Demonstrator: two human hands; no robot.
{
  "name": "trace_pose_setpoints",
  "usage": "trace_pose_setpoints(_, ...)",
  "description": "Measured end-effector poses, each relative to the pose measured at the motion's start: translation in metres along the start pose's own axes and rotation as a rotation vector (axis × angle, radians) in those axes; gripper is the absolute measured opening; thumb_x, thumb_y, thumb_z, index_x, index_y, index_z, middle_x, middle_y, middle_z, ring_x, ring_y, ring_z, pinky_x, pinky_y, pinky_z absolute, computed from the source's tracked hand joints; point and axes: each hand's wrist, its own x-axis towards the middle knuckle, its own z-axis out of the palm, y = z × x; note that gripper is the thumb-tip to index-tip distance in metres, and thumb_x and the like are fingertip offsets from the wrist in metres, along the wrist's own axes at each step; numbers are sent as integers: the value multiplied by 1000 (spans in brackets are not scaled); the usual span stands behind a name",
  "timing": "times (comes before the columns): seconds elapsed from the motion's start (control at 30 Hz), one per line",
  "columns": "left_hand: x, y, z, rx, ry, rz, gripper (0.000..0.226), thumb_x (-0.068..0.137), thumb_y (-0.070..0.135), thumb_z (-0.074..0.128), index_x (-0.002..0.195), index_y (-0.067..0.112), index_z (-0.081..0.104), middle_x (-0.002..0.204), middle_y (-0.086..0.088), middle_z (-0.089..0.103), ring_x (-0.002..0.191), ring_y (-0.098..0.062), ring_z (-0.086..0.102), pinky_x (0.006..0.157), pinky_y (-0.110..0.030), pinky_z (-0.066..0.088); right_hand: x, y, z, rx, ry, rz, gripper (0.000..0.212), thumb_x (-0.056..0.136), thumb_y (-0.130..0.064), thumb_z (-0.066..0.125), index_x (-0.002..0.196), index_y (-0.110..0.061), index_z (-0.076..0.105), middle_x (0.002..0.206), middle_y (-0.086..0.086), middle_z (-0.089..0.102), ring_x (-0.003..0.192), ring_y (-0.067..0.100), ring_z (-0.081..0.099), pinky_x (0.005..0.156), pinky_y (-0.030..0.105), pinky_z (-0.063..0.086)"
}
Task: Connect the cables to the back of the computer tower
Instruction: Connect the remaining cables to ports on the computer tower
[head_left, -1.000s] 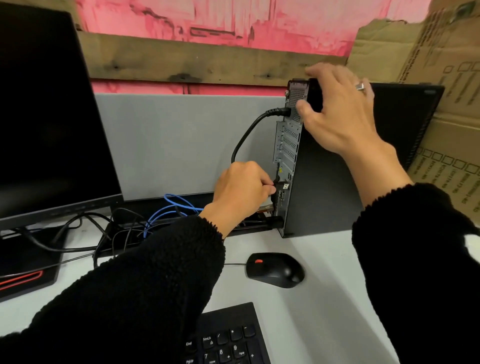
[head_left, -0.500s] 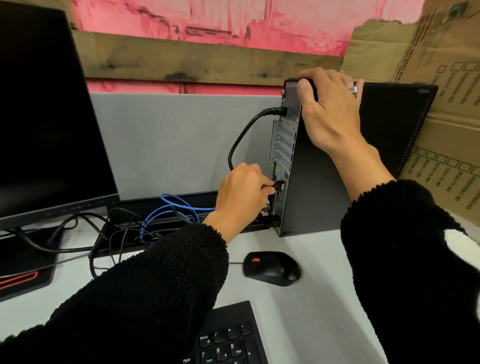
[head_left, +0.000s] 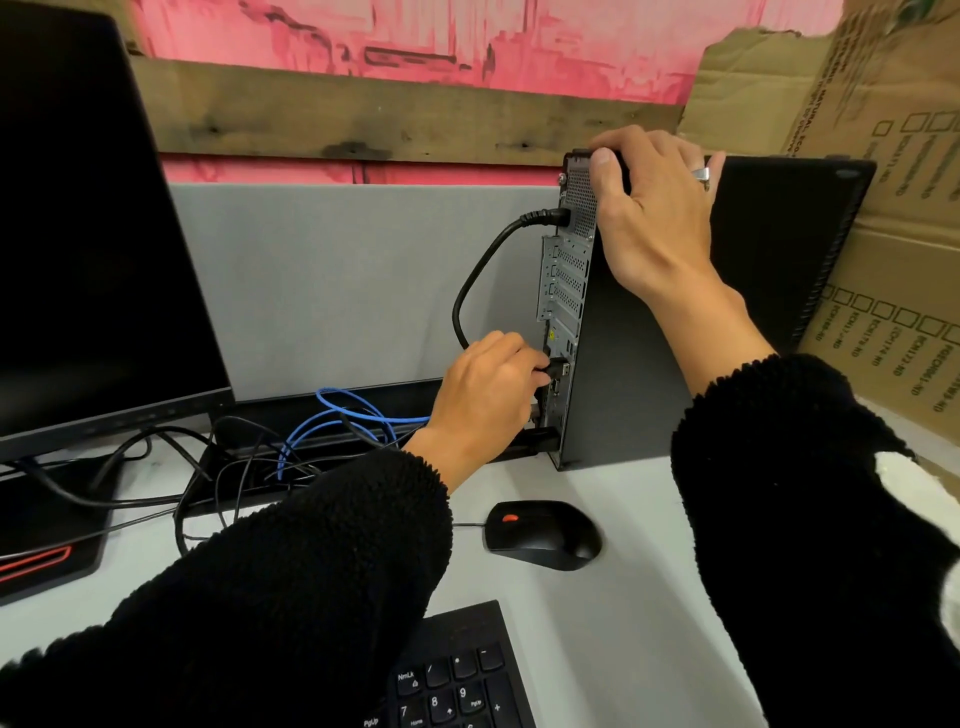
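Now the left hand (head_left: 488, 395) pinches a small black plug (head_left: 557, 370) between thumb and fingers, its metal tip right at the lower ports of the tower's (head_left: 649, 374) rear panel; whether it is seated I cannot tell. At one o'clock from it, the right hand (head_left: 652, 218) clamps over the tower's top rear corner, thumb down the perforated back edge, a ring (head_left: 700, 173) on one finger. The tower stands upright on the desk (head_left: 613, 613), rear panel facing nine o'clock. A thick black cable (head_left: 480, 270) is plugged in near the top of that panel and loops down behind the left hand. At nine o'clock from the left hand, a blue cable (head_left: 337, 421) coils among black leads below the monitor (head_left: 78, 234). At six o'clock lie a mouse (head_left: 543, 535) and, nearer, a keyboard (head_left: 457, 680). Cardboard (head_left: 893, 208) leans behind the tower at two o'clock.
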Motion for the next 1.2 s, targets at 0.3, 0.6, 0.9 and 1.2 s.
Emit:
trace_pose_setpoints(0.3,-10,-4,0,36,67,13,10,95,17,70,94,8,71,88,-3,67,82,-21,60,65,-36,54,0,6,-2,-17,-9,-16,36,106,-38,36,123,-26,65,116,-16,52,138,17,38,127,55,-3)
trace_pose_setpoints(0.6,0,11,-3,223,-24,-85,20,95,24,67,82,10,73,75,-4,66,76,-27,59,62,-39,48,-1,4,-1,-3,-13,-20,38,105,-40,36,125,-27,65,116,-17,51,139,17,37,127,58,1)
trace_pose_setpoints(0.9,4,25,-1,104,-79,-413,28,104,39,53,104,19,73,98,3,70,95,-21,59,78,-35,39,-2,4,-2,-12,3,-26,36,106,-39,37,125,-26,65,122,-12,56,140,18,37,126,55,-6)
trace_pose_setpoints(1.2,8,30,-2,28,-81,-438,24,102,37,58,102,16,71,99,1,68,95,-20,60,72,-34,47,-3,3,-2,-12,5,-25,37,106,-38,37,126,-26,65,125,-10,58,141,19,37,126,55,-6)
